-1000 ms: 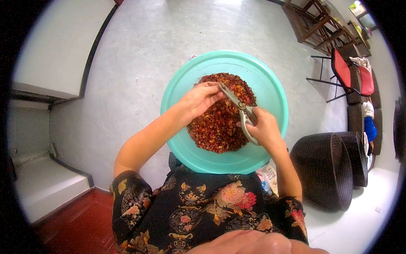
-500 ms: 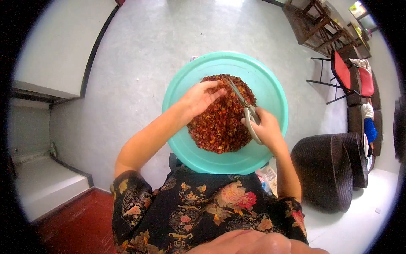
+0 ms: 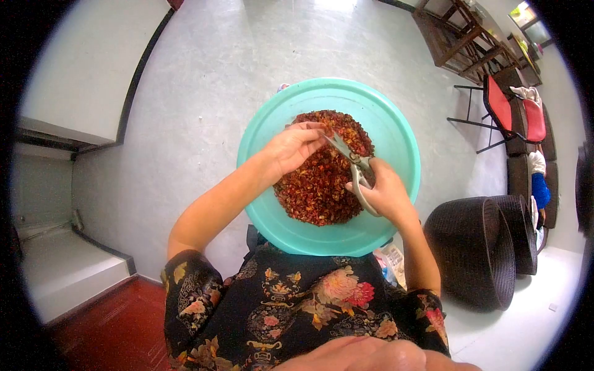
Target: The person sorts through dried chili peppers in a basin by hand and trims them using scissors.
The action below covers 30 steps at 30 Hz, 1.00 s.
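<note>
A wide turquoise basin (image 3: pixel 396 133) is in front of my lap, with a heap of chopped red-brown pieces (image 3: pixel 325 185) in it that look like dried chilies. My right hand (image 3: pixel 387 190) grips the pale handles of a pair of scissors (image 3: pixel 356 162). The scissor blades point up and left over the heap, parted, with their tips at my left fingertips. Over the heap's upper left, my left hand (image 3: pixel 294 147) is closed in a pinch. A small reddish bit, seemingly a dried chili, shows at its fingertips, partly hidden by the fingers.
Dark woven chairs (image 3: pixel 467 253) stand close on the right. Beyond them are a red folding chair (image 3: pixel 498 105) and a brown sofa (image 3: pixel 520 176) with cloth on it. A white step (image 3: pixel 74 272) and a red floor patch (image 3: pixel 111 321) lie at the left.
The scissors have tilted further left and their blades have parted, with the tips now at my left fingertips. My left fingers have drawn together into a pinch.
</note>
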Available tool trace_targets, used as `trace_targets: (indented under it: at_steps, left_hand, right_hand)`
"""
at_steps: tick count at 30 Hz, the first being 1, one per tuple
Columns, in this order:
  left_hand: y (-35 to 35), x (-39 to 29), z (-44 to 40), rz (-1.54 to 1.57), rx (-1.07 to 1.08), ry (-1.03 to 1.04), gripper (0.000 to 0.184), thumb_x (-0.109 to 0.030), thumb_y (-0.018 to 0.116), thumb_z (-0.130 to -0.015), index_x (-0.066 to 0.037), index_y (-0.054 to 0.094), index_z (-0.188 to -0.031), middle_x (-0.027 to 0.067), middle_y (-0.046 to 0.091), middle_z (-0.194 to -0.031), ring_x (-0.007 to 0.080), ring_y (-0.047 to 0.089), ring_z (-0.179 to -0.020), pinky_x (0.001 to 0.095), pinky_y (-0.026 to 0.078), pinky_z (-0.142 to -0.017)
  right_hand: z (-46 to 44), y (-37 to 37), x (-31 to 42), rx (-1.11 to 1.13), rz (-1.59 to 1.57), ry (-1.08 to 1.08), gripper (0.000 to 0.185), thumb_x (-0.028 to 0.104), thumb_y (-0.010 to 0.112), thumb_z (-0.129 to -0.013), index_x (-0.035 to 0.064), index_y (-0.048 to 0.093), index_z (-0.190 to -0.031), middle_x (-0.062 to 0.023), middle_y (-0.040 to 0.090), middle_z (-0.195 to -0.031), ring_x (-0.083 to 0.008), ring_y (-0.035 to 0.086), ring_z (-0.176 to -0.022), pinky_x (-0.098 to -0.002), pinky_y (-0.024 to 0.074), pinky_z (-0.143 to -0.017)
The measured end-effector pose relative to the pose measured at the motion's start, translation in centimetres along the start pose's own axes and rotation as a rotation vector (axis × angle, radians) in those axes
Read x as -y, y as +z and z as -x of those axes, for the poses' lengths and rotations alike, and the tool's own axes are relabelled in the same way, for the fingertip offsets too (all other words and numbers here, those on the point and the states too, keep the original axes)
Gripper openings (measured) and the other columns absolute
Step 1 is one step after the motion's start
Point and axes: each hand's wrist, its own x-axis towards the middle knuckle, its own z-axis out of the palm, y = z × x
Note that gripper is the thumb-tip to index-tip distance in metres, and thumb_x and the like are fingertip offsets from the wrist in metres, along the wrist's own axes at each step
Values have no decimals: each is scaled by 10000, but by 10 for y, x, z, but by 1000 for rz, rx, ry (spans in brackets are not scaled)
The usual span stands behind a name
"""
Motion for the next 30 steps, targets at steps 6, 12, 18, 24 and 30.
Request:
trace_targets:
  at_steps: [6, 12, 18, 24, 30]
  left_hand:
    - [6, 3, 9, -59, 5, -23, 229, 39, 524, -971, 45, 513, -1199, 160, 598, -1150, 230, 620, -1081, 286, 574, -937]
    - [9, 2, 9, -194, -1, -35, 266, 72, 546, -940, 63, 494, -1200, 156, 579, -1139, 235, 625, -1016, 291, 578, -912]
    - [-8, 5, -1, -86, 83, 12, 126, 37, 588, -949, 43, 563, -1072, 130, 608, -1036, 216, 640, -934, 302, 582, -888]
    - [-13, 9, -3, -121, 69, -16, 202, -3, 568, -980, 77, 518, -1160, 148, 572, -1106, 211, 611, -1000, 257, 585, -879]
    - [-13, 7, -6, -207, 58, 51, 201, -36, 573, -984, 51, 538, -1162, 141, 596, -1129, 227, 639, -984, 304, 567, -902]
  right_hand:
    - [2, -1, 5, -3, 30, 10, 593, 526, 801, -753, -4, 618, -947, -190, 648, -824, -320, 639, -756, -427, 498, -704]
    - [1, -1, 0, 102, 41, 102, 509, 464, 754, -808, 10, 671, -1024, -219, 689, -910, -373, 680, -844, -466, 534, -779]
    - [6, -3, 4, 22, 72, -17, 402, 414, 718, -839, 17, 680, -889, -211, 677, -814, -394, 667, -761, -482, 524, -720]
    - [4, 3, -7, 37, 41, -30, 448, 455, 729, -829, 13, 682, -887, -219, 674, -796, -402, 661, -742, -478, 516, -703]
    - [9, 0, -1, -4, 27, -11, 563, 561, 752, -799, 9, 668, -863, -199, 665, -779, -373, 652, -732, -454, 505, -682]
